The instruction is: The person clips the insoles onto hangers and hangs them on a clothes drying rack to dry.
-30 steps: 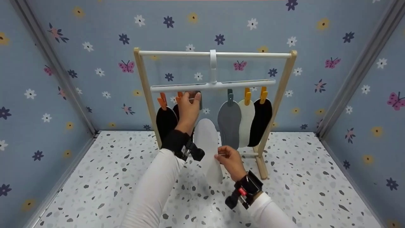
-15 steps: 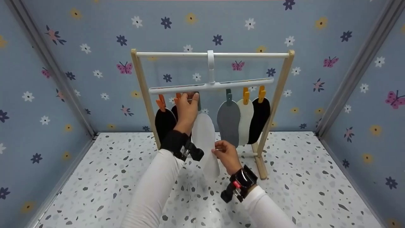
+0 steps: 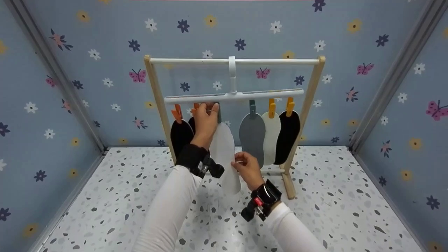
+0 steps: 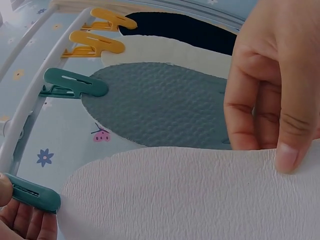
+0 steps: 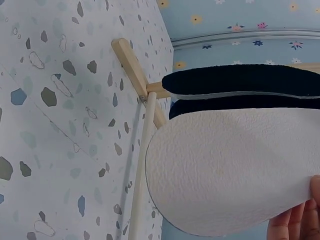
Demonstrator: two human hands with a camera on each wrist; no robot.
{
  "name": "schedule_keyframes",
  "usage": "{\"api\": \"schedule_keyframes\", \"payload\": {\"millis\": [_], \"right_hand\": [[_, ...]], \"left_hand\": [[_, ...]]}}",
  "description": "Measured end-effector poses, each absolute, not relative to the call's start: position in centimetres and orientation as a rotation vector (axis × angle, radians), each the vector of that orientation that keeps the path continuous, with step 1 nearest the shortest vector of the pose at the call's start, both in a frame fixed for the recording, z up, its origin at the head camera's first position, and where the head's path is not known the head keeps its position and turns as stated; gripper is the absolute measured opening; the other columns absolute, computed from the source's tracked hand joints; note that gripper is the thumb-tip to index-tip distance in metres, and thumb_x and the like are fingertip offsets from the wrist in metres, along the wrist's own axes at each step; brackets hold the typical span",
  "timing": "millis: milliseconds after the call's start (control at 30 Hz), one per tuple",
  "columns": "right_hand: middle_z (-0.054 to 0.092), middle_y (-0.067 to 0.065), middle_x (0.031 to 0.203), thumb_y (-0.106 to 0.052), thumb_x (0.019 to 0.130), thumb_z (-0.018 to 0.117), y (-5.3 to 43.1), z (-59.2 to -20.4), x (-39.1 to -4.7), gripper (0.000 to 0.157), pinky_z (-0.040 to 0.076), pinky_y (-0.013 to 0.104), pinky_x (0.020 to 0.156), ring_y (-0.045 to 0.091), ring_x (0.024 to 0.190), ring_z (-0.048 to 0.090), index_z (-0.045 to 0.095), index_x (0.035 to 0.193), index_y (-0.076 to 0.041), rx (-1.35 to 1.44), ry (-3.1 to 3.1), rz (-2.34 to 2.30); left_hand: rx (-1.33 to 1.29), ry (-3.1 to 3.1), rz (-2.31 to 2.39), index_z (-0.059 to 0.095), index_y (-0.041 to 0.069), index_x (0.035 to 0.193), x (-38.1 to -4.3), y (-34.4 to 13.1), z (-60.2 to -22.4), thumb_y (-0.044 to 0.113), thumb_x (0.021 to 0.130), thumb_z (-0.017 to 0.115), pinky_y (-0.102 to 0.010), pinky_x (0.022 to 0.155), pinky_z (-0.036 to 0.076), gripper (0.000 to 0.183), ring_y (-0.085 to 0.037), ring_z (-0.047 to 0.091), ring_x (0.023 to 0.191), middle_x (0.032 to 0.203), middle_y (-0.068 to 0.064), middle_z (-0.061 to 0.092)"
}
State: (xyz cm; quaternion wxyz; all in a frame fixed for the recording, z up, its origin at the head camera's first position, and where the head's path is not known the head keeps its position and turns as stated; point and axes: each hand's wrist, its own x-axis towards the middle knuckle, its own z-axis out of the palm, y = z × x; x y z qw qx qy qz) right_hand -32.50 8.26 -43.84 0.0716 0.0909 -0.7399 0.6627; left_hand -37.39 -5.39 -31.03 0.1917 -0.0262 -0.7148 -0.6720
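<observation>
My right hand (image 3: 249,171) pinches the edge of a white insole (image 3: 223,150) between thumb and fingers, partway down its length. At the left half of the white clip hanger (image 3: 266,94), my left hand (image 3: 205,122) squeezes a dark green clip (image 4: 35,192) between thumb and fingers. In the left wrist view the insole's rounded top lies right at that clip's tip. Beside it a grey insole (image 3: 252,136) hangs from another green clip (image 3: 252,108). The right wrist view shows the white insole's lower end in front of two black insoles (image 5: 240,80).
Yellow clips (image 3: 272,108) hold a cream insole (image 3: 271,136) and a black insole (image 3: 288,136) at right. Orange clips (image 3: 177,113) hold black insoles at left. The hanger hooks over a white rail (image 3: 280,61) on a wooden rack (image 3: 315,80) standing on a speckled surface (image 3: 332,196).
My right hand has moved up and left, bringing the white insole's top up to the green clip. My left hand keeps its hold on the clip.
</observation>
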Motion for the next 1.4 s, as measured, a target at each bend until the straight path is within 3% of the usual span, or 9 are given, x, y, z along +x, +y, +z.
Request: {"api": "schedule_keyframes", "payload": {"millis": [267, 567, 800, 967, 1400], "right_hand": [[0.061, 0.017, 0.095, 0.004, 0.085, 0.062, 8.1, -43.6, -32.8, 0.018, 0.047, 0.024, 0.066, 0.014, 0.076, 0.054, 0.058, 0.101, 0.008, 0.283, -2.196, 2.009], [0.06, 0.026, 0.096, 0.009, 0.084, 0.059, 7.8, -42.0, -32.1, 0.016, 0.045, 0.023, 0.066, 0.019, 0.077, 0.054, 0.056, 0.1, 0.013, 0.296, -2.175, 2.007], [0.059, 0.027, 0.098, 0.009, 0.086, 0.057, 7.5, -40.1, -30.7, 0.018, 0.05, 0.033, 0.073, 0.016, 0.077, 0.054, 0.054, 0.102, 0.014, 0.278, -2.167, 2.056], [0.06, 0.027, 0.099, 0.009, 0.086, 0.057, 7.5, -40.3, -31.2, 0.018, 0.051, 0.038, 0.075, 0.018, 0.079, 0.056, 0.055, 0.102, 0.014, 0.275, -2.164, 2.062], [0.062, 0.019, 0.097, 0.004, 0.085, 0.062, 7.5, -42.6, -33.1, 0.019, 0.052, 0.032, 0.072, 0.015, 0.08, 0.057, 0.058, 0.103, 0.009, 0.251, -2.157, 2.063]], "left_hand": [[-0.049, -2.005, -1.895, 0.054, -0.001, 0.111, -37.6, -5.4, -31.1, 0.015, 0.098, 0.051, -0.029, 0.085, 0.043, 0.021, -0.019, 0.051, 0.094, 0.105, -0.01, 0.054], [-0.062, -2.008, -1.88, 0.053, -0.001, 0.112, -37.4, -5.4, -30.9, 0.016, 0.098, 0.05, -0.03, 0.088, 0.043, 0.022, -0.02, 0.051, 0.095, 0.106, -0.011, 0.053], [-0.059, -2.009, -1.855, 0.054, -0.003, 0.109, -37.2, -5.4, -30.8, 0.014, 0.099, 0.049, -0.029, 0.082, 0.041, 0.02, -0.022, 0.051, 0.094, 0.105, -0.013, 0.054], [-0.042, -2.002, -1.877, 0.054, -0.003, 0.11, -37.0, -5.3, -30.7, 0.014, 0.099, 0.049, -0.03, 0.083, 0.042, 0.021, -0.022, 0.051, 0.095, 0.105, -0.013, 0.054], [-0.039, -2.004, -1.888, 0.053, -0.002, 0.111, -36.9, -5.3, -31.0, 0.016, 0.099, 0.049, -0.029, 0.083, 0.042, 0.022, -0.021, 0.05, 0.095, 0.105, -0.011, 0.053]]}}
